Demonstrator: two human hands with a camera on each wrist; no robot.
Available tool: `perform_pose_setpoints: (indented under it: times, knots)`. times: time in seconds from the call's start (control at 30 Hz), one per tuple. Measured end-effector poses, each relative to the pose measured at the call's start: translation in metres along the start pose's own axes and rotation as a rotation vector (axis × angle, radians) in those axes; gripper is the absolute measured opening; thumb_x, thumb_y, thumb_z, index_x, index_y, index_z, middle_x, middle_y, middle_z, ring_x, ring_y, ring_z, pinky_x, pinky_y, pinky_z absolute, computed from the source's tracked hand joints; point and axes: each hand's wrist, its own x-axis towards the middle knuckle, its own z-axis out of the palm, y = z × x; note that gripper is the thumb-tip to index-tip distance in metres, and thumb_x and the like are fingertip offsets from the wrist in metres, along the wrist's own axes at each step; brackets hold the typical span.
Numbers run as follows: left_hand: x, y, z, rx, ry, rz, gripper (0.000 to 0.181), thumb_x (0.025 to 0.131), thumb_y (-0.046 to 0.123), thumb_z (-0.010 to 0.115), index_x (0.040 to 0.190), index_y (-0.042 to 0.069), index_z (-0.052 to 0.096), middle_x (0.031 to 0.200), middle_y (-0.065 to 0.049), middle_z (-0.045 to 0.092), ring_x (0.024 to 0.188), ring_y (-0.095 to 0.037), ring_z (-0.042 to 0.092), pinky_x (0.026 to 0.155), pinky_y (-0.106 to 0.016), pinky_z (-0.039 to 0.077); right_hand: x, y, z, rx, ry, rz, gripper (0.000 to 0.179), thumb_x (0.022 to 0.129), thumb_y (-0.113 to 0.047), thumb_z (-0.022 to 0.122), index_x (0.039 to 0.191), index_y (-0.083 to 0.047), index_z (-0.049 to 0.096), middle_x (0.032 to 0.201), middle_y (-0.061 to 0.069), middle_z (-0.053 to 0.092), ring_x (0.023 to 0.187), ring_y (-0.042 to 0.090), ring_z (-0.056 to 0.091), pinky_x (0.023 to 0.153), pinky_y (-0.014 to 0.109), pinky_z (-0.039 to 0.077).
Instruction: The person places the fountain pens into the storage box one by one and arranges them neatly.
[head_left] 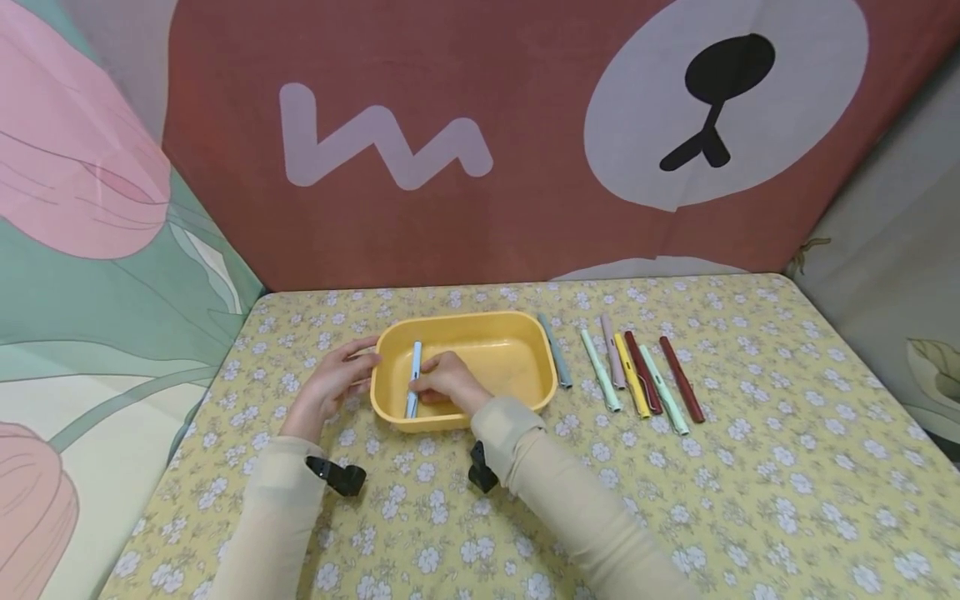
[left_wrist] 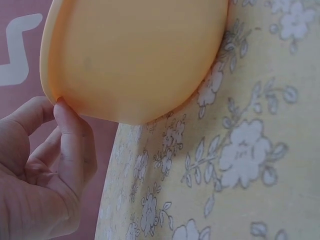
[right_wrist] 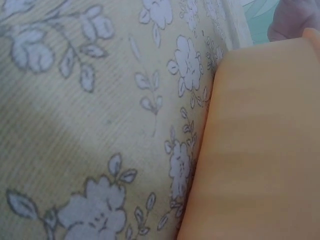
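Note:
A yellow plastic bin (head_left: 487, 329) with rounded corners stands on the table. My left hand (head_left: 335, 381) is at its left end; in the left wrist view the thumb and index finger of that hand (left_wrist: 50, 175) pinch the rim of the bin (left_wrist: 135, 60). Inside the bin, toward its left side, my right hand (head_left: 450, 382) holds a light blue pen (head_left: 417, 357) that points away from me. The right fingers partly cover the pen. In the right wrist view the bin's outer wall (right_wrist: 260, 140) hides the right hand, and part of the left hand (right_wrist: 295, 20) shows beyond it.
A grey-blue pen (head_left: 555, 350) lies against the bin's right side. Farther right lie several pens: mint green (head_left: 600, 371), lilac (head_left: 612, 350), yellow (head_left: 632, 375) and dark red (head_left: 681, 379). A floral cloth (head_left: 420, 533) covers the table, with a printed curtain (head_left: 525, 217) behind it.

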Motion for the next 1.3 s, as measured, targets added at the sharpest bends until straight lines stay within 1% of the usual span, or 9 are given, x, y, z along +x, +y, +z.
perform_pose_setpoints:
  times: [0.3, 0.5, 0.6, 0.67, 0.73, 0.83, 1.03, 1.13, 1.3]
  knots:
    - [-0.001, 0.001, 0.000, -0.028, -0.007, -0.006, 0.056, 0.097, 0.020, 0.055, 0.149, 0.013, 0.035, 0.134, -0.017, 0.053, 0.079, 0.000, 0.064, 0.065, -0.015, 0.054, -0.004, -0.003, -0.006, 0.000, -0.025, -0.038, 0.042, 0.084, -0.002, 0.070, 0.122, 0.005, 0.055, 0.098, 0.015, 0.068, 0.053, 0.007, 0.057, 0.060, 0.021, 0.056]
    - [-0.001, 0.002, -0.001, -0.040, -0.005, -0.018, 0.056, 0.097, 0.018, 0.055, 0.149, 0.012, 0.035, 0.133, -0.017, 0.054, 0.078, -0.001, 0.066, 0.064, -0.016, 0.055, -0.009, -0.014, -0.014, 0.043, -0.064, -0.061, 0.041, 0.088, -0.004, 0.066, 0.125, 0.005, 0.053, 0.078, 0.003, 0.057, 0.062, 0.009, 0.057, 0.061, 0.019, 0.054]
    - [-0.001, 0.002, -0.001, -0.046, -0.011, -0.018, 0.057, 0.097, 0.018, 0.055, 0.149, 0.012, 0.035, 0.125, -0.011, 0.059, 0.077, 0.000, 0.066, 0.064, -0.016, 0.055, -0.013, -0.021, -0.020, 0.073, -0.090, -0.062, 0.040, 0.089, -0.005, 0.064, 0.127, 0.004, 0.052, 0.078, 0.002, 0.057, 0.070, 0.012, 0.059, 0.070, 0.023, 0.057]
    - [0.000, 0.002, -0.002, -0.050, -0.014, -0.020, 0.057, 0.096, 0.019, 0.056, 0.149, 0.012, 0.034, 0.118, -0.005, 0.061, 0.077, 0.000, 0.066, 0.063, -0.016, 0.055, -0.017, -0.026, -0.026, 0.081, -0.109, -0.068, 0.041, 0.090, -0.005, 0.063, 0.128, 0.004, 0.052, 0.086, 0.006, 0.061, 0.076, 0.015, 0.060, 0.082, 0.029, 0.057]
    - [0.000, 0.002, -0.002, -0.054, -0.014, -0.023, 0.057, 0.096, 0.019, 0.056, 0.149, 0.013, 0.035, 0.114, -0.002, 0.062, 0.076, 0.000, 0.066, 0.063, -0.016, 0.054, -0.021, -0.031, -0.033, 0.089, -0.134, -0.072, 0.043, 0.091, -0.005, 0.061, 0.132, 0.002, 0.051, 0.099, 0.012, 0.063, 0.081, 0.016, 0.060, 0.092, 0.034, 0.054]
    - [0.000, 0.002, -0.002, -0.056, -0.013, -0.029, 0.058, 0.096, 0.019, 0.056, 0.149, 0.013, 0.035, 0.115, -0.002, 0.062, 0.076, 0.000, 0.066, 0.062, -0.016, 0.054, -0.027, -0.039, -0.047, 0.094, -0.166, -0.086, 0.045, 0.092, -0.004, 0.059, 0.136, 0.000, 0.048, 0.115, 0.018, 0.062, 0.081, 0.013, 0.060, 0.091, 0.032, 0.054]
    - [0.001, 0.002, -0.002, -0.052, -0.009, -0.042, 0.058, 0.096, 0.020, 0.056, 0.149, 0.015, 0.034, 0.118, -0.003, 0.061, 0.077, 0.000, 0.065, 0.063, -0.016, 0.054, -0.039, -0.051, -0.076, 0.111, -0.181, -0.136, 0.046, 0.092, -0.003, 0.058, 0.137, -0.001, 0.048, 0.094, 0.004, 0.061, 0.081, 0.011, 0.062, 0.074, 0.018, 0.055]
    - [0.001, 0.001, -0.002, -0.057, -0.007, -0.047, 0.058, 0.096, 0.020, 0.056, 0.149, 0.015, 0.034, 0.115, -0.001, 0.061, 0.077, -0.001, 0.065, 0.063, -0.017, 0.054, -0.044, -0.054, -0.093, 0.106, -0.173, -0.159, 0.044, 0.093, -0.004, 0.057, 0.136, -0.002, 0.048, 0.093, 0.001, 0.060, 0.086, 0.012, 0.063, 0.077, 0.020, 0.055]
    - [0.003, 0.000, -0.002, -0.066, -0.010, -0.047, 0.058, 0.096, 0.021, 0.057, 0.149, 0.016, 0.034, 0.115, -0.001, 0.061, 0.078, -0.001, 0.065, 0.062, -0.016, 0.054, -0.054, -0.057, -0.123, 0.108, -0.153, -0.173, 0.046, 0.095, -0.007, 0.055, 0.140, -0.003, 0.044, 0.104, 0.001, 0.058, 0.087, 0.009, 0.062, 0.089, 0.026, 0.054]
